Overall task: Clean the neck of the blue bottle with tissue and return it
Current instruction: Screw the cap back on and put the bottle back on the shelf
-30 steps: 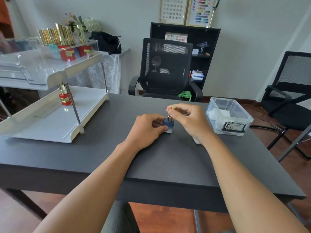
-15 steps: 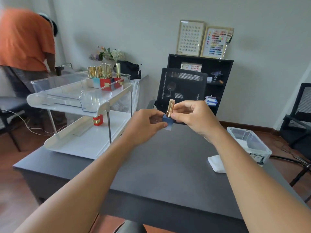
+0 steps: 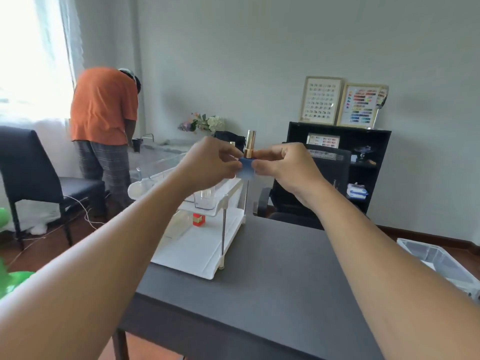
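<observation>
The blue bottle [image 3: 246,168] is small and square with a tall gold cap [image 3: 250,144]. It is held upright in the air above the white two-tier rack [image 3: 197,250]. My left hand [image 3: 210,162] pinches its left side. My right hand [image 3: 285,166] pinches its right side near the base of the cap. The cap sits on the bottle, so the neck is hidden. No tissue shows in either hand.
A red bottle [image 3: 198,219] stands on the rack's lower shelf. A clear plastic box [image 3: 439,258] sits at the dark table's [image 3: 272,294] right edge. A black office chair [image 3: 311,193] is behind the table. A person in an orange shirt [image 3: 104,107] stands at far left.
Both hands have lifted the blue bottle off the table and carried it up and left, over the rack. My view has swung left and up; the white tissue has left the frame.
</observation>
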